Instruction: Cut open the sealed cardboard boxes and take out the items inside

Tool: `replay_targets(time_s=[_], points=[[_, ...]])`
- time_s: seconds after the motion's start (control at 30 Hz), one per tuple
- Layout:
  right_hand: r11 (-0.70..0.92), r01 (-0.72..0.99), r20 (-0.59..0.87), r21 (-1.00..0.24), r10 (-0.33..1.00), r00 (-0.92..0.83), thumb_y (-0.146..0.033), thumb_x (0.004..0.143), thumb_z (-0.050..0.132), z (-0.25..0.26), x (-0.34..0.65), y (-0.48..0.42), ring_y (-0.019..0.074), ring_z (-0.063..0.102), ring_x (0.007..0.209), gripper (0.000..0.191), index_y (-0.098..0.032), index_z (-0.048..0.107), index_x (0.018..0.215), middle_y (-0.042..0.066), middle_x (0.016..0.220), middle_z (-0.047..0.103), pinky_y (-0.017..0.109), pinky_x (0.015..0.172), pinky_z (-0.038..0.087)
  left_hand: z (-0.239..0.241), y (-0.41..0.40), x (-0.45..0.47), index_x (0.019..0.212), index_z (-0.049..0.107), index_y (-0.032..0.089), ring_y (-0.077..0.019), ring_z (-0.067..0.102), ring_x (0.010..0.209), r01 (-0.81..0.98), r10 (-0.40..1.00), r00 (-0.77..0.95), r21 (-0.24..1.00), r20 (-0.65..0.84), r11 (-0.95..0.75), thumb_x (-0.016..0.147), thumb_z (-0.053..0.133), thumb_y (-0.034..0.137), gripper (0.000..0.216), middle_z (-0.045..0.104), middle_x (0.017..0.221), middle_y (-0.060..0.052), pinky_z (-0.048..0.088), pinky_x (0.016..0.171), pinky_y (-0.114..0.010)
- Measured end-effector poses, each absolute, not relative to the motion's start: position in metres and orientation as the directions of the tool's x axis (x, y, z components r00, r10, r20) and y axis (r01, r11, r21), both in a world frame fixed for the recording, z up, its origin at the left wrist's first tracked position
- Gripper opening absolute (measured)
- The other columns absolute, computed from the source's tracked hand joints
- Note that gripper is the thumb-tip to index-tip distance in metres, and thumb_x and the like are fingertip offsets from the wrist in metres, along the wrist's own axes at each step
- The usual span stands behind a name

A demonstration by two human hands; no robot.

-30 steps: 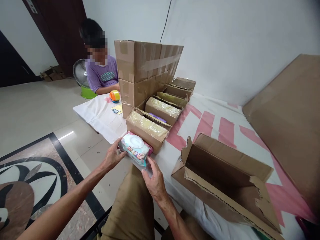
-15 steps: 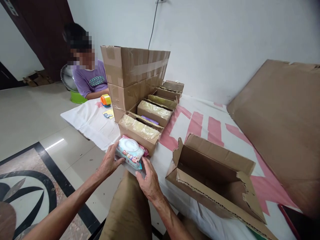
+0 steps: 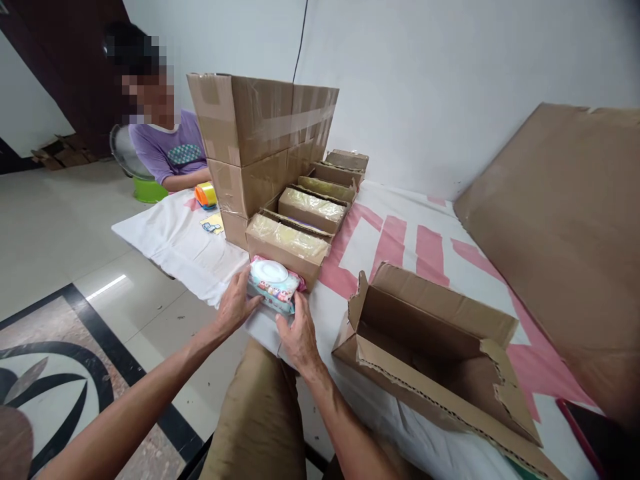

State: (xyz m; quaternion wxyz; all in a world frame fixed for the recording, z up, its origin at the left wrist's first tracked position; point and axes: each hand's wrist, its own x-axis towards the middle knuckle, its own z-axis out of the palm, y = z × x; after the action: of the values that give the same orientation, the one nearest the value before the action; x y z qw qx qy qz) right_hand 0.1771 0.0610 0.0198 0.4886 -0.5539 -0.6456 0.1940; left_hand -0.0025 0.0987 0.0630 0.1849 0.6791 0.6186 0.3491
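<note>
Both hands, left (image 3: 235,308) and right (image 3: 299,333), clasp 1 wipes pack (image 3: 274,285), seemingly touching the nearest taped box (image 3: 287,248).

This looks like a room in a home that is used for packing goods. The floor (image 3: 60,227) has polished tiles with a decorative inlay, and a dark wooden door (image 3: 75,53) stands behind. Taped cardboard boxes (image 3: 260,127) are stacked on a surface covered with a pink-and-white sheet (image 3: 400,247), near a roll of tape (image 3: 205,194).
</note>
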Motion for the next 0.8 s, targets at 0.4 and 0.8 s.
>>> replay_targets(time_s=[0.4, 0.8], points=[[0.244, 0.516, 0.381, -0.821, 0.907, 0.178, -0.024, 0.084, 0.054, 0.026, 0.18, 0.127, 0.0348, 0.048, 0.141, 0.067, -0.011, 0.041, 0.148, 0.024, 0.149, 0.051, 0.058, 0.118, 0.038, 0.067, 0.162, 0.019, 0.152, 0.039, 0.016, -0.0376, 0.056, 0.132, 0.689, 0.966, 0.006, 0.699, 0.257, -0.19, 0.078, 0.072, 0.023, 0.081, 0.053, 0.141, -0.019, 0.047, 0.112, -0.054], [0.412, 0.647, 0.362, -0.642, 0.906, -0.219, -0.014, 0.085, 0.057, 0.075, 0.23, -0.077, 0.0324, 0.05, 0.144, 0.065, -0.026, 0.055, 0.148, 0.011, 0.16, 0.048, 0.054, 0.116, 0.047, 0.054, 0.042, 0.04, 0.157, 0.033, 0.02, -0.04, 0.03, 0.154, 0.69, 0.888, 0.164, 0.594, 0.429, -0.414, 0.088, 0.061, 0.031, 0.076, 0.029, 0.167, -0.02, 0.031, 0.122, -0.062]])
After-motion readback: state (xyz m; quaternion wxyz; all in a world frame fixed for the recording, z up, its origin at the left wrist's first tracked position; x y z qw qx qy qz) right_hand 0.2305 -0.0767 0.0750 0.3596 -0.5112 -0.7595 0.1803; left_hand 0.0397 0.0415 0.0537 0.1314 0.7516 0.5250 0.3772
